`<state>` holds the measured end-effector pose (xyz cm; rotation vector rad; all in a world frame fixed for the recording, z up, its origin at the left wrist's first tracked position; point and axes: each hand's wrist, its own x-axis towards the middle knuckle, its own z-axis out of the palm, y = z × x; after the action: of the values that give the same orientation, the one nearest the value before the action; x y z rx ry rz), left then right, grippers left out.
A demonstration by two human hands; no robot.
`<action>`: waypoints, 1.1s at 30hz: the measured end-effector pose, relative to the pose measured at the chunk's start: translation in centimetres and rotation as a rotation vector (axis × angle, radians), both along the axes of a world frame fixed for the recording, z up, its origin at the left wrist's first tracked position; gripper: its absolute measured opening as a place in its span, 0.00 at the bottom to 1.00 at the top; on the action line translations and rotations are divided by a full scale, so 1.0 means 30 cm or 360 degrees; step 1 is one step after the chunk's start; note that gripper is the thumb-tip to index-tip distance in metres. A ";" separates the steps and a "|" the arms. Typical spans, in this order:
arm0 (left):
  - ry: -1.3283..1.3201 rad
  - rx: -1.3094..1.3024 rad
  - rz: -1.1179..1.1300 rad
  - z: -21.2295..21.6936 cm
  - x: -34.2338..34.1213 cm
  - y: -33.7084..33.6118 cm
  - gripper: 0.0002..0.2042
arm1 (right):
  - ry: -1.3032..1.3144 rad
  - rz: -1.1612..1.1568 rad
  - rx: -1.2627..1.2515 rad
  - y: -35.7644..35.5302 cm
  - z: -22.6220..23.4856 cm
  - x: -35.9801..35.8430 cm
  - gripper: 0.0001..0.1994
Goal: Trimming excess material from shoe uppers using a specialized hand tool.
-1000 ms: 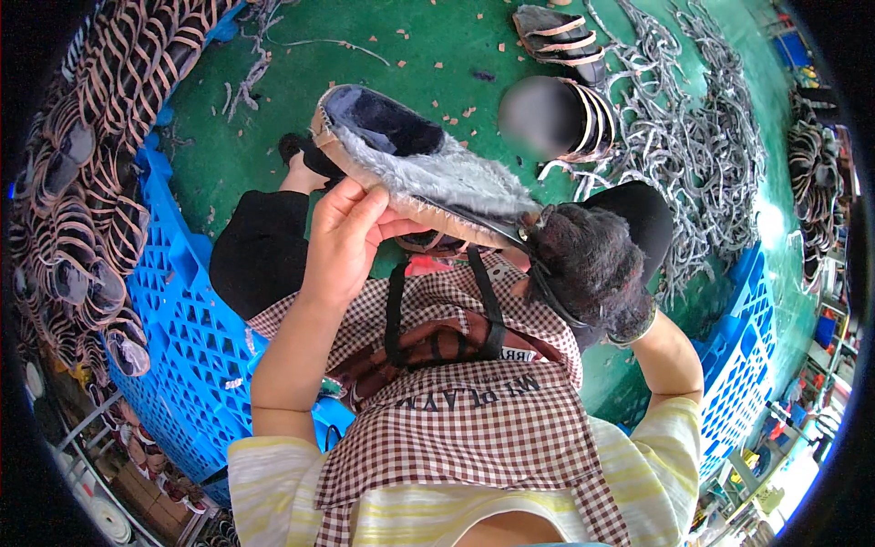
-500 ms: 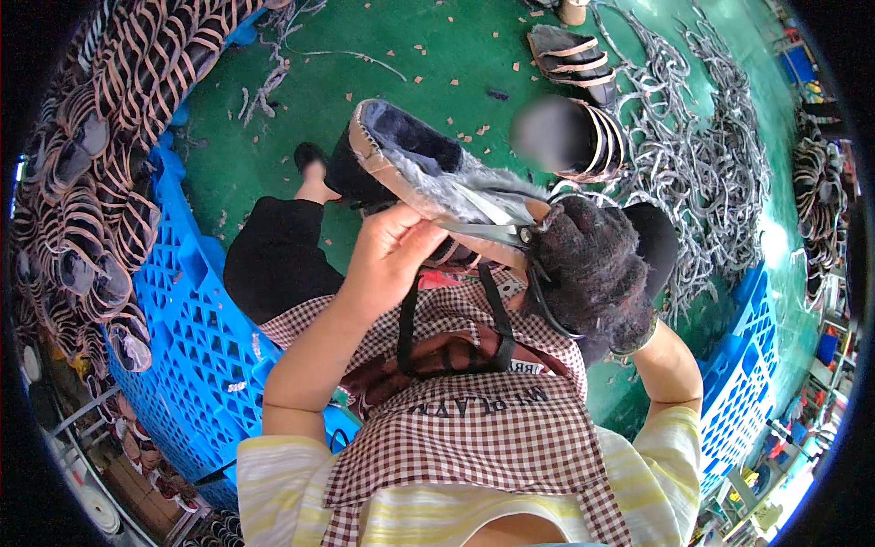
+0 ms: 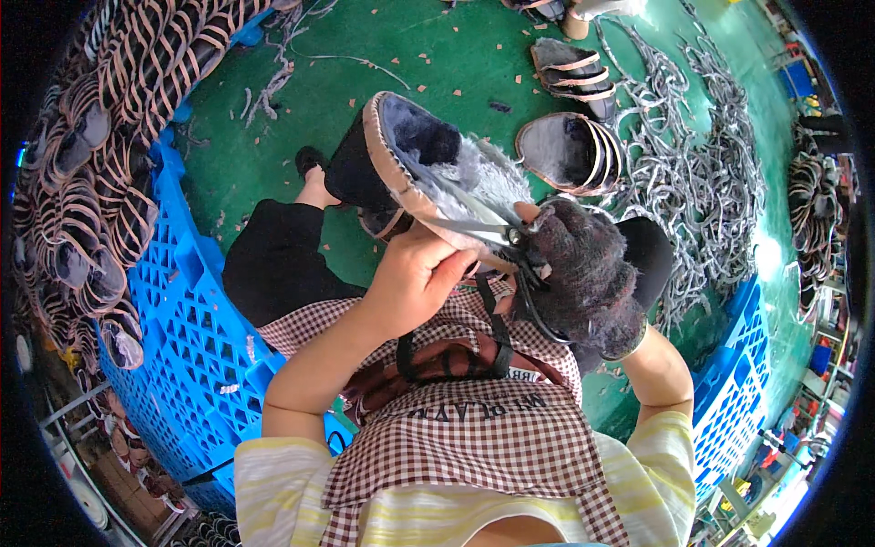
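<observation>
Your gloved right hand (image 3: 583, 273) covered the toe of the fur-lined shoe (image 3: 437, 171) and part of the scissors (image 3: 513, 236) — and some fingers of your left hand (image 3: 412, 284) were out of sight. The top edge cut off a dark shoe (image 3: 548, 8), while clutter (image 3: 825, 351) by the right rim was too small to tell.

Blue lattice panels (image 3: 202, 273) flank green floor (image 3: 410, 36), with perhaps a rack (image 3: 73, 404) lower left.

We are seeing a green floor (image 3: 310, 109) (bright glare (image 3: 770, 253) is catching it at right), with blue lattice panels (image 3: 196, 328) showing on both sides of us.
</observation>
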<state>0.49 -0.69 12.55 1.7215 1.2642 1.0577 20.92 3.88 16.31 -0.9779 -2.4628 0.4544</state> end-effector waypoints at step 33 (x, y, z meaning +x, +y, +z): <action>0.0065 -0.0031 -0.0510 -0.007 -0.033 0.006 0.08 | -0.0523 0.0049 0.0458 0.120 0.074 0.047 0.20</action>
<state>-0.49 -0.50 12.35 1.8623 0.9762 0.8232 22.35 7.48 18.53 -0.9551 -2.7349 -0.0616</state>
